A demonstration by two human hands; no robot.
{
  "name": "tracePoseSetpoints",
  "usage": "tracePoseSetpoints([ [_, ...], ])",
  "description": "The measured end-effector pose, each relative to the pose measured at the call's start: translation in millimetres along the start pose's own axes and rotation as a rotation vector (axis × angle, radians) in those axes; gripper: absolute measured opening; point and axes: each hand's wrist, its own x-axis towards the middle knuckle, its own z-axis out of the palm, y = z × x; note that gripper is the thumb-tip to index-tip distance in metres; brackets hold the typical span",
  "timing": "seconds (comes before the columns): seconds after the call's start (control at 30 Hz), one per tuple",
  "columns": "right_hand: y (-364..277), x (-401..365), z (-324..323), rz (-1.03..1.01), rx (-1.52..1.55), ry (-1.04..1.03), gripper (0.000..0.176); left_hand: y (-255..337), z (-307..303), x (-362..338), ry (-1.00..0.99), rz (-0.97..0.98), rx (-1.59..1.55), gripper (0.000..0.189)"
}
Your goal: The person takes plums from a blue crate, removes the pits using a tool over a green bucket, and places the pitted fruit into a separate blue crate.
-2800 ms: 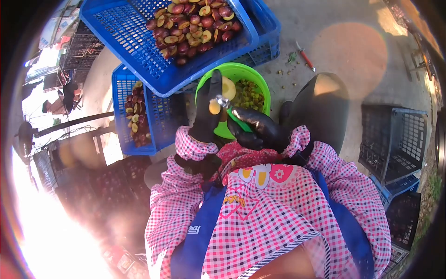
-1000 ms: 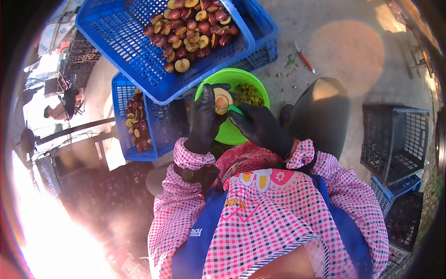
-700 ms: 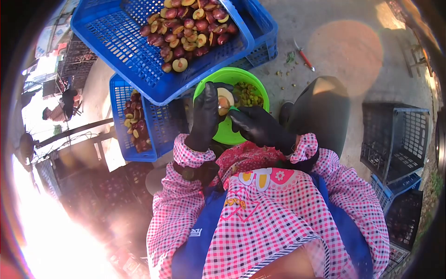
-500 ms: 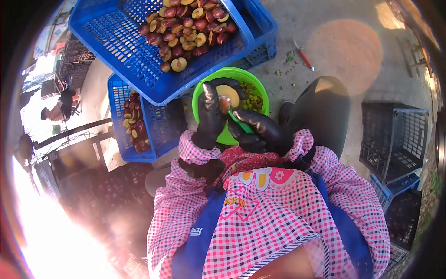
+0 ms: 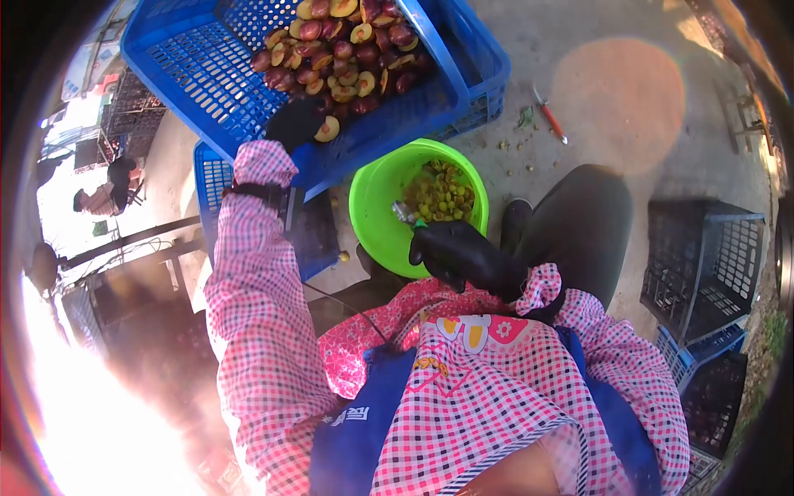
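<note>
Black-gloved, our left hand (image 5: 296, 122) is positioned inside the blue crate (image 5: 190, 58), upper left of the frame, beside a cut half (image 5: 327, 129). We cannot tell whether its fingers grasp this half. At frame centre, our right hand (image 5: 467, 252) is clenched around the green handle (image 5: 420, 223) of the tool (image 5: 403, 212). We observe the tool's metal head over the bucket (image 5: 376, 215), pointing toward the upper left. Pits (image 5: 444, 198) lie in the bucket's right part. Fruit halves (image 5: 343, 54) are heaped in the crate, top centre. A red-handled knife (image 5: 552, 121) lies on the floor (image 5: 538, 33), upper right.
</note>
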Motion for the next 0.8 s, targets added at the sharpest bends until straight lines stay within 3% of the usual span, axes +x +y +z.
tracePoseSetpoints([
  [0.03, 0.6, 1.5, -0.5, 0.019, -0.014, 0.004, 0.041, 1.2, 3.8, 5.7, 0.004, 0.007, -0.005, 0.048],
  [0.1, 1.9, 3.4, -1.8, 0.041, -0.028, 0.018, 0.042, -1.3, 23.5, 15.7, -0.226, -0.015, 0.152, 0.064],
  [0.23, 1.4, 3.0, 0.1, 0.06, 0.008, 0.08, 0.039, -15.5, 25.9, 29.4, -0.347, -0.02, 0.084, 0.072],
  [0.3, -1.6, 4.2, 0.8, 0.052, -0.01, 0.105, 0.037, -9.3, 7.8, 13.1, -0.128, 0.084, -0.25, 0.067],
  [0.33, -1.7, 4.9, 2.5, 0.042, -0.053, 0.196, 0.037, -2.9, 4.0, 3.0, -0.128, 0.078, -0.243, 0.067],
  [0.4, 0.2, 5.5, 6.5, 0.032, -0.089, 0.284, 0.038, 24.1, 0.8, -22.5, 0.141, 0.103, -0.935, 0.059],
  [0.43, 2.2, 5.6, 8.3, -0.069, -0.181, 0.356, 0.038, 45.8, -4.4, -44.2, 0.141, 0.099, -0.932, 0.059],
  [0.5, 8.5, 8.7, 8.4, -0.179, -0.274, 0.426, 0.038, 96.8, -19.0, -95.7, 0.091, 0.028, -1.437, 0.047],
  [0.57, 23.7, 11.6, 7.2, -0.361, -0.459, 0.498, 0.038, 129.3, -14.8, -139.0, -0.088, -0.308, -1.717, 0.036],
  [0.6, 25.5, 9.9, 6.0, -0.359, -0.456, 0.499, 0.038, 139.4, -2.0, -148.0, -0.091, -0.31, -1.716, 0.036],
  [0.67, 29.9, 5.5, 3.2, -0.275, -0.676, 0.474, 0.036, 160.4, 28.0, -162.7, 0.212, -0.114, -1.707, 0.031],
  [0.7, 35.5, 5.7, -0.3, -0.271, -0.677, 0.474, 0.036, 177.6, 22.0, -170.0, 0.03, -0.14, -2.007, 0.039],
  [0.77, 50.3, 8.8, -7.8, -0.425, -1.04, 0.461, 0.03, 166.4, 49.8, -164.6, -0.068, -0.106, -2.056, 0.042],
  [0.8, 51.2, 9.1, -8.8, -0.429, -1.041, 0.46, 0.03, 164.3, 52.8, -162.4, -0.167, -0.066, -2.096, 0.045],
])
